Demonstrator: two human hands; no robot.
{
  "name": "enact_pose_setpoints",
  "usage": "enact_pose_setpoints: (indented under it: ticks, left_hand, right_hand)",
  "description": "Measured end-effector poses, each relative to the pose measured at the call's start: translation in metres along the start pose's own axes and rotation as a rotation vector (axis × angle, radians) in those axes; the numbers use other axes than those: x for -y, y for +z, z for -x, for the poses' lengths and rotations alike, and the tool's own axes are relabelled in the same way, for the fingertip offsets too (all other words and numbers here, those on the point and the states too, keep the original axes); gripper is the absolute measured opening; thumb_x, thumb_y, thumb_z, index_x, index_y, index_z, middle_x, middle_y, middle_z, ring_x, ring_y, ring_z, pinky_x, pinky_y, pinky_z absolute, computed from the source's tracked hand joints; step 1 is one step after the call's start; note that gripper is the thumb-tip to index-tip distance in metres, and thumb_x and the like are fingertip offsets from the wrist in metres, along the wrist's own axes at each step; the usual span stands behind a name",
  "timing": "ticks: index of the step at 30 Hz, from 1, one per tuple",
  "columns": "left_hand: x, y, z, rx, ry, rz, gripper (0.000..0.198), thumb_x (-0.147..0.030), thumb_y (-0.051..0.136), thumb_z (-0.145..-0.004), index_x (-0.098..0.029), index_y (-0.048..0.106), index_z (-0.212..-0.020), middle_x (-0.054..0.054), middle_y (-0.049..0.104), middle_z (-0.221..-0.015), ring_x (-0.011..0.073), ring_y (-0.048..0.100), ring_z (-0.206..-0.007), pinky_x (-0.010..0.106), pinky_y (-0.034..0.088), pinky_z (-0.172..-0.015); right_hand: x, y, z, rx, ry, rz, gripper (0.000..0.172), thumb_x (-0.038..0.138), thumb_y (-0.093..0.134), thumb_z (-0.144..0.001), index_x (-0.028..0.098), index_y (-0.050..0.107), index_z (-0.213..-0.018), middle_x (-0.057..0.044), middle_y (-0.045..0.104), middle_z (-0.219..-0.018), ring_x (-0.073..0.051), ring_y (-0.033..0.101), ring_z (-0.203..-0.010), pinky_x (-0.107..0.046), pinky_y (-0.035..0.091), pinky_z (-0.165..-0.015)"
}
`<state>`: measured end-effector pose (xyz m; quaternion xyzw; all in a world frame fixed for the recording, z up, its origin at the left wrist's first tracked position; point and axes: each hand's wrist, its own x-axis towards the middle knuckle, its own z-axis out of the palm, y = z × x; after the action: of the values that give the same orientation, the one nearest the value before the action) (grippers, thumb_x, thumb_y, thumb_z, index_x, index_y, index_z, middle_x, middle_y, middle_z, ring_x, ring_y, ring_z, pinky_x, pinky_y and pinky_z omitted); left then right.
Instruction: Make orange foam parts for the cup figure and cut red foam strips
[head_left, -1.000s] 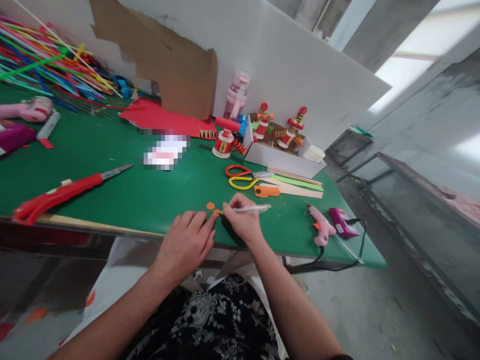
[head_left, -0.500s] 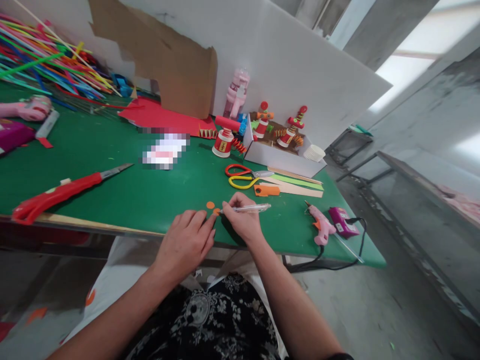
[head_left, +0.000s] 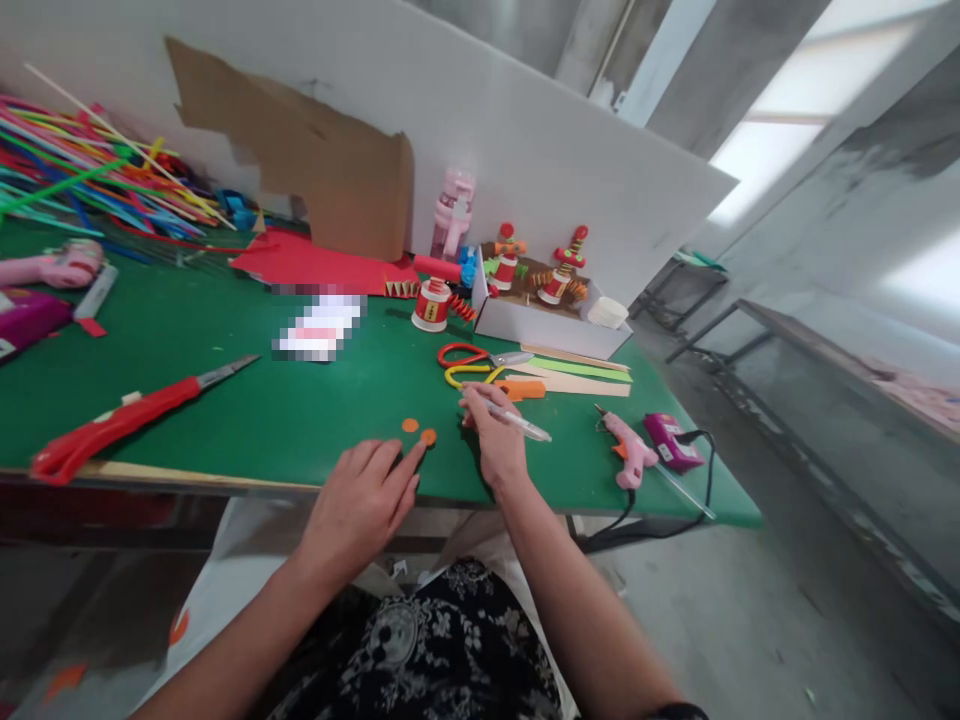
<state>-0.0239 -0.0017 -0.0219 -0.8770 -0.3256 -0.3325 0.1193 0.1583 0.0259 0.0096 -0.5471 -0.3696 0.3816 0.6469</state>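
My left hand [head_left: 367,495] rests on the near edge of the green table, fingers stretched out, with the index fingertip on a small orange paper disc [head_left: 428,437]. A mark shows on that disc, too small to make out. Just beyond it lies a second orange disc [head_left: 409,425]. In my right hand [head_left: 493,430] is a clear pen [head_left: 525,421], pinched by thumb and fingers and held off to the right of the discs. Past that hand lie an orange cutter piece [head_left: 527,390] and scissors [head_left: 469,366] with red and yellow handles.
A pink glue gun [head_left: 632,452] with a cord lies right, beside a purple box [head_left: 675,443]. Paper strips [head_left: 581,370] lie near a white box [head_left: 547,330] of paper figures. Large red-handled scissors [head_left: 127,420] lie left. Red paper [head_left: 315,262] is at the back.
My right hand has lifted the pen off the orange disc and moved it away to the right. My left fingertip stays on the disc. The view has shifted slightly.
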Motion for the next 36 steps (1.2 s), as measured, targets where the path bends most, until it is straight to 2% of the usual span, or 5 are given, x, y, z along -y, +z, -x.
enact_pose_setpoints:
  ticks: [6, 11, 16, 30, 36]
  left_hand:
    - [0.005, 0.001, 0.013, -0.03, 0.053, 0.059, 0.035, -0.018, 0.049, -0.096, -0.012, 0.06, -0.128, 0.014, 0.062, -0.107, 0.0264, 0.054, -0.099, 0.039, 0.048, -0.083]
    - [0.005, 0.002, 0.016, -0.037, 0.058, 0.054, 0.036, -0.016, 0.049, -0.095, -0.014, 0.059, -0.13, 0.014, 0.062, -0.108, 0.0253, 0.055, -0.099, 0.039, 0.049, -0.084]
    - [0.004, 0.002, 0.015, -0.019, 0.032, 0.048, 0.038, -0.019, 0.047, -0.095, -0.017, 0.06, -0.13, 0.013, 0.063, -0.106, 0.0259, 0.056, -0.097, 0.039, 0.05, -0.08]
    - [0.003, -0.001, 0.013, -0.013, 0.001, 0.08, 0.035, -0.019, 0.047, -0.097, -0.009, 0.059, -0.128, 0.015, 0.066, -0.106, 0.0266, 0.057, -0.097, 0.039, 0.049, -0.08]
    - [0.006, -0.003, 0.015, -0.058, -0.003, 0.181, 0.026, -0.017, 0.045, -0.098, -0.008, 0.062, -0.116, 0.015, 0.068, -0.108, 0.0243, 0.057, -0.1, 0.039, 0.05, -0.087]
  right_hand:
    - [0.009, -0.013, 0.003, 0.065, 0.112, -0.04, 0.034, 0.054, 0.067, -0.076, 0.022, 0.066, -0.087, 0.002, 0.066, -0.061, -0.009, 0.049, -0.048, -0.021, 0.041, -0.047]
    - [0.016, -0.016, 0.013, 0.284, 0.08, 0.258, 0.017, 0.038, 0.067, -0.072, 0.023, 0.063, -0.08, 0.004, 0.068, -0.062, -0.011, 0.053, -0.053, -0.021, 0.042, -0.053]
    - [0.02, -0.012, 0.018, 0.387, 0.054, 0.314, 0.017, 0.025, 0.065, -0.061, 0.023, 0.06, -0.077, 0.008, 0.062, -0.06, -0.009, 0.051, -0.051, -0.021, 0.041, -0.054]
    - [0.016, -0.016, 0.01, 0.303, 0.005, 0.387, 0.015, 0.025, 0.059, -0.065, 0.025, 0.059, -0.079, 0.005, 0.067, -0.064, -0.014, 0.06, -0.057, -0.024, 0.045, -0.057]
    - [0.024, -0.024, 0.034, 0.34, -0.289, 0.593, 0.007, 0.03, 0.058, -0.08, 0.024, 0.061, -0.083, 0.001, 0.069, -0.071, -0.015, 0.062, -0.062, -0.027, 0.049, -0.065]
